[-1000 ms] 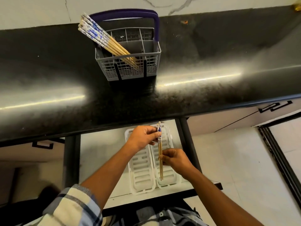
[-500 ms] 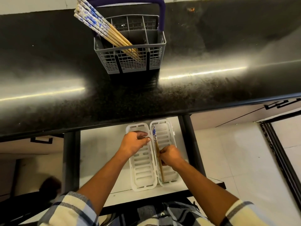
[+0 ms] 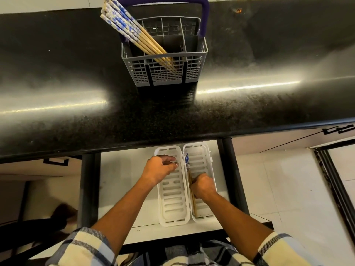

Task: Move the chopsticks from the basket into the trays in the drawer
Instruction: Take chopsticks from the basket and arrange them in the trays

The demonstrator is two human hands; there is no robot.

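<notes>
A grey basket (image 3: pixel 165 72) with a purple handle stands on the black counter. Several blue-patterned wooden chopsticks (image 3: pixel 132 33) lean out of it to the left. Below the counter edge, the open drawer (image 3: pixel 123 189) holds two white slotted trays side by side. A pair of chopsticks (image 3: pixel 187 162) lies along the left wall of the right tray (image 3: pixel 201 156). My right hand (image 3: pixel 203 186) is curled over their lower half. Over the top of the left tray (image 3: pixel 172 206) hovers my left hand (image 3: pixel 159 168), fingers curled, with nothing in it.
The black counter (image 3: pixel 76 112) overhangs the far ends of the trays. Dark drawer rails (image 3: pixel 88 189) run along both sides of the drawer. White cabinet fronts with black handles (image 3: pixel 338 129) flank it, and tiled floor (image 3: pixel 288 189) lies to the right.
The pair of chopsticks has gone down from above the right tray into it, along its left wall. My left hand let go of their top end and moved left over the left tray.
</notes>
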